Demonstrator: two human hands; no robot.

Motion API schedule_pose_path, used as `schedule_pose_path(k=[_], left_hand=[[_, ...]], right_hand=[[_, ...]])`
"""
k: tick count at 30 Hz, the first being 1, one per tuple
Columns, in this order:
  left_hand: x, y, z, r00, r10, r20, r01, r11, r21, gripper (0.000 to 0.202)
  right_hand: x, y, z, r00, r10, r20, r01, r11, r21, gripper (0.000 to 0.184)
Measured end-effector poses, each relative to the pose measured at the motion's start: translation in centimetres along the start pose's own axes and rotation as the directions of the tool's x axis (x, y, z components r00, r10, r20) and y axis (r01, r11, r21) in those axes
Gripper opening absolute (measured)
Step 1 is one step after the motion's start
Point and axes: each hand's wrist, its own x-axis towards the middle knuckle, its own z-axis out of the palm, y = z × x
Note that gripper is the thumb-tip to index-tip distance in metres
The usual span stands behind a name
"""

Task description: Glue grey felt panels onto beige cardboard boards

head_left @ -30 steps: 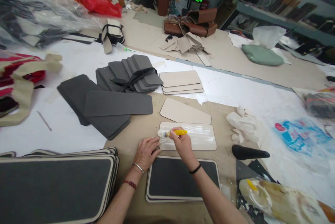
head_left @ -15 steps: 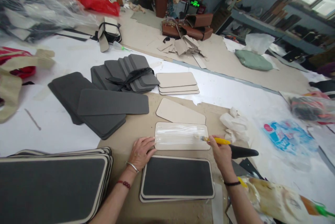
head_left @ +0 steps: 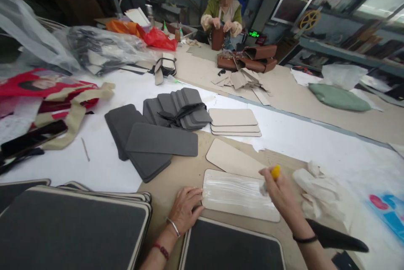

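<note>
My right hand (head_left: 280,192) is closed round a yellow-handled brush (head_left: 275,172), its bristles down on the right part of a beige panel (head_left: 235,194) wet with shiny glue. My left hand (head_left: 187,209) lies flat with fingers spread, pressing on the panel's left end. A second beige panel (head_left: 232,158) lies just beyond it on the brown cardboard sheet (head_left: 183,173). A dark panel with a beige border (head_left: 232,249) sits right in front of me.
Grey foam pieces (head_left: 160,139) and a stack of beige panels (head_left: 235,120) lie ahead. Bordered dark panels (head_left: 72,228) are piled at my left, crumpled white cloth (head_left: 318,194) at my right. A person (head_left: 223,17) works on brown leather at the far side.
My right hand swept the brush from the panel's left end to its right end. My view tilted up, showing more of the room and the person opposite.
</note>
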Motion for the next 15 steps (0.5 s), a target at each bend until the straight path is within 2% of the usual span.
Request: schedule_pose_path(k=[3, 5, 7, 12, 15], left_hand=[[0.1, 0.3, -0.1, 1.000, 0.003, -0.019, -0.003, 1.000, -0.022, 0.023], [0.0, 0.3, -0.1, 1.000, 0.009, -0.026, -0.010, 0.999, -0.037, 0.022], [-0.1, 0.2, -0.1, 1.000, 0.007, -0.025, -0.008, 0.999, -0.044, 0.023], [0.1, -0.8, -0.1, 1.000, -0.004, -0.027, 0.002, 0.999, -0.051, 0.027], [0.3, -0.2, 0.3, 0.992, 0.013, -0.125, -0.033, 0.987, -0.159, 0.035]], right_hand=[[3.3, -3.8, 3.6, 0.972, -0.082, 0.221, 0.111, 0.986, -0.123, 0.028], [5.2, -5.4, 5.6, 0.944, -0.084, 0.319, 0.169, 0.954, -0.247, 0.023], [6.8, -6.7, 7.3, 0.918, -0.112, 0.381, 0.232, 0.930, -0.285, 0.028], [9.2, -12.3, 11.6, 0.862, -0.284, 0.421, 0.378, 0.912, -0.159, 0.036], [8.6, -15.7, 13.3, 0.879, -0.279, 0.386, 0.372, 0.908, -0.191, 0.064]])
